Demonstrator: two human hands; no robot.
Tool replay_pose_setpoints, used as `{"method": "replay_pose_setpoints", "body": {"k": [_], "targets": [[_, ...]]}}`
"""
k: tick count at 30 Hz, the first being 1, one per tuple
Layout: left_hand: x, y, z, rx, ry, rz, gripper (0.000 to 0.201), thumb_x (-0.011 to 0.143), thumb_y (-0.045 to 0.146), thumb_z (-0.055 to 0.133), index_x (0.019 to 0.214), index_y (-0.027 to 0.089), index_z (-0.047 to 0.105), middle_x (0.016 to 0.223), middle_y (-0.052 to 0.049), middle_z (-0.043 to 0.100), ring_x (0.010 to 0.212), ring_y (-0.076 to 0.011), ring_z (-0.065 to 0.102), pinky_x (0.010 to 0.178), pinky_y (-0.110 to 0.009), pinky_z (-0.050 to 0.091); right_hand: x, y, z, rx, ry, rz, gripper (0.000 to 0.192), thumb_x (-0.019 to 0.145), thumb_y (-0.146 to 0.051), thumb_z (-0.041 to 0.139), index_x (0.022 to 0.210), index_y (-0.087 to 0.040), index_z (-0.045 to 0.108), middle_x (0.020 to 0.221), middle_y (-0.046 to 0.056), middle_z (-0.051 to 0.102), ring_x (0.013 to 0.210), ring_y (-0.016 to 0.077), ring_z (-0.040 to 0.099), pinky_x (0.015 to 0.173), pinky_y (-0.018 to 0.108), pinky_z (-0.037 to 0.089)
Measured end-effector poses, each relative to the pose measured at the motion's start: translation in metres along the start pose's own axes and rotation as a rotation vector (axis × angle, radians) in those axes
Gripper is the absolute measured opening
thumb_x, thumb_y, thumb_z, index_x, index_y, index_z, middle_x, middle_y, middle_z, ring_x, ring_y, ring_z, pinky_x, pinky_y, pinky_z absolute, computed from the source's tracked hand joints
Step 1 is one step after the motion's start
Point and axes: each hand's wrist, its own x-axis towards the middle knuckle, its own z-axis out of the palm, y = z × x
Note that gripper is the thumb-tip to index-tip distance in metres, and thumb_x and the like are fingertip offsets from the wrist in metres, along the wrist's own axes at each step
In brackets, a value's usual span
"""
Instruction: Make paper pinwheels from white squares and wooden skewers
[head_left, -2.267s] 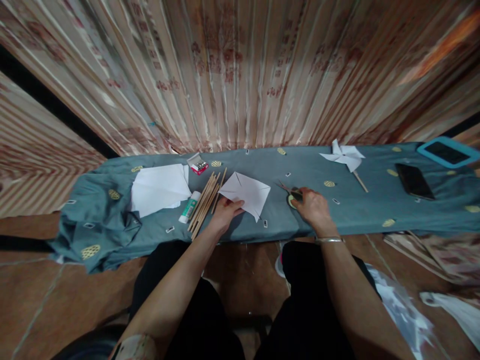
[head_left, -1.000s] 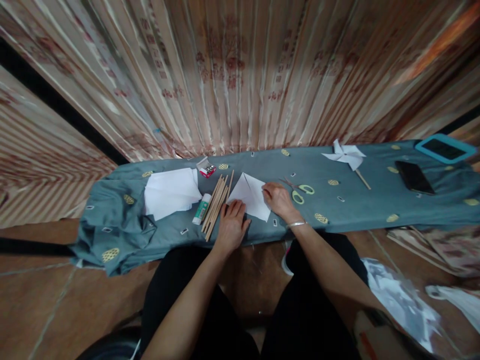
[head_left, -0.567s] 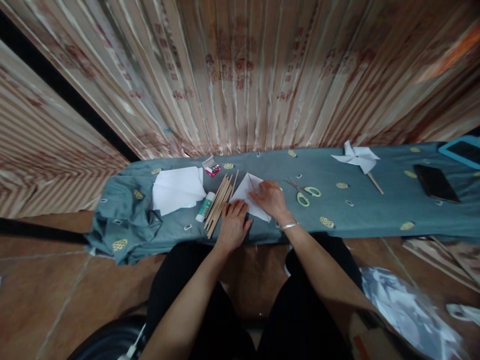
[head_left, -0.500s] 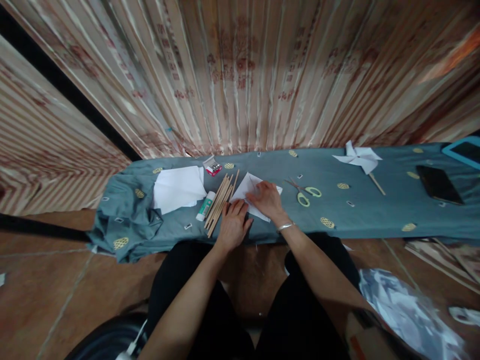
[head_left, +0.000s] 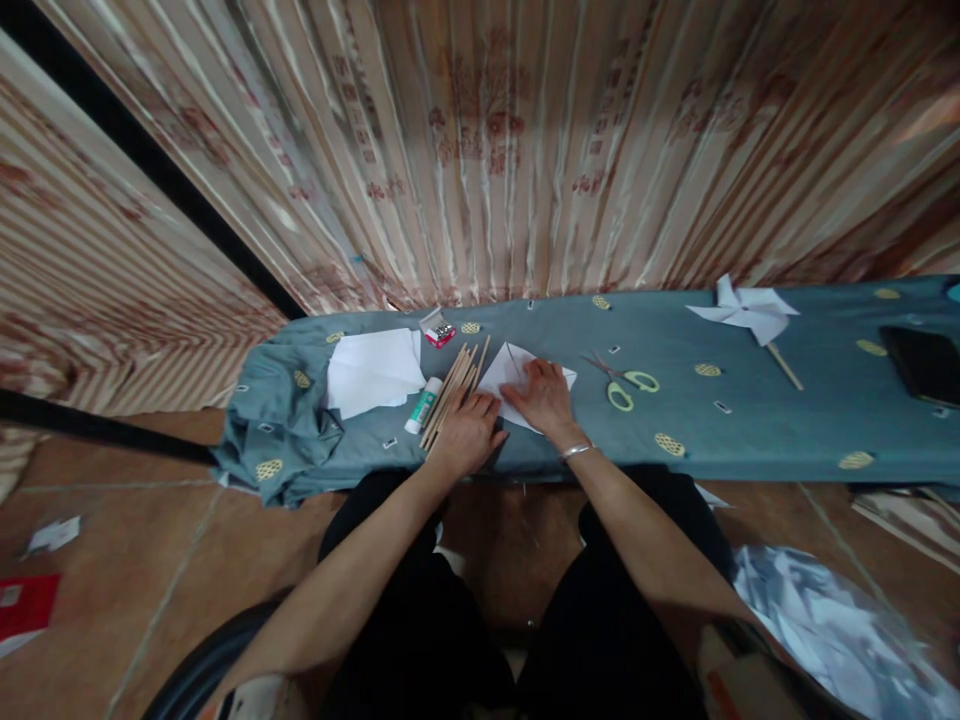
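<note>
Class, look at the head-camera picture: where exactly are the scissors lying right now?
The scissors lie on the blue-grey cloth, just right of the right hand pressing the white paper square.

Left hand (head_left: pixel 471 432) and right hand (head_left: pixel 545 398) press flat on white paper (head_left: pixel 517 372).

Left hand (head_left: pixel 469 437) flat, palm down; right hand (head_left: pixel 545 397) likewise.
</note>
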Motion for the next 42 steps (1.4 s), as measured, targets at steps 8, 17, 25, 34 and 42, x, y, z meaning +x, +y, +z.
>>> {"method": "replay_pose_setpoints", "body": {"k": [8,17,25,34,42], "targets": [[-0.004,-0.017,-0.009,0.155,-0.031,0.139,0.042,0.089,0.039,0.061,0.119,0.009,0.059,0.114,-0.013,0.066,0.115,-0.0281,0.057,0.116,-0.046,0.024,-0.002,0.005,0.007,0.016,0.016,-0.018,0.048,0.086,-0.048,0.06,0.111,-0.008,0.062,0.114,0.02,0.064,0.106,0.0334,0.053,0.09,0.045,0.042],[-0.005,-0.019,-0.009,0.198,0.007,0.123,0.04,0.085,0.041,0.066,0.104,0.007,0.065,0.107,-0.018,0.068,0.121,-0.0315,0.054,0.118,-0.051,0.022,-0.002,0.009,0.01,-0.002,0.037,-0.051,0.049,0.086,-0.049,0.061,0.111,-0.007,0.063,0.113,0.02,0.064,0.103,0.0346,0.054,0.089,0.045,0.043],[-0.008,-0.021,-0.01,0.1,0.041,0.082,0.032,0.088,0.037,0.062,0.106,0.011,0.067,0.108,-0.015,0.07,0.127,-0.0309,0.051,0.119,-0.056,0.017,-0.002,0.01,0.012,0.037,0.061,-0.069,0.046,0.086,-0.049,0.059,0.108,-0.009,0.063,0.111,0.02,0.065,0.104,0.0334,0.056,0.092,0.046,0.043],[0.012,-0.081,-0.007,-0.457,0.447,-0.543,0.052,0.081,0.022,0.065,0.13,0.013,0.051,0.125,-0.016,0.063,0.122,-0.0294,0.056,0.11,-0.052,0.037,0.006,0.019,0.009,0.153,0.112,-0.112,0.03,0.095,-0.04,0.045,0.096,-0.016,0.064,0.094,0.016,0.069,0.091,0.0295,0.063,0.087,0.046,0.048],[0.076,-0.13,0.011,-0.709,0.476,-0.752,0.098,0.064,0.012,0.077,0.148,0.013,0.026,0.105,-0.007,0.068,0.102,-0.0238,0.065,0.092,-0.037,0.051,0.006,0.027,-0.004,0.241,0.211,-0.133,0.037,0.096,-0.04,0.044,0.11,-0.012,0.064,0.114,0.019,0.068,0.105,0.0313,0.062,0.094,0.05,0.05]]}}
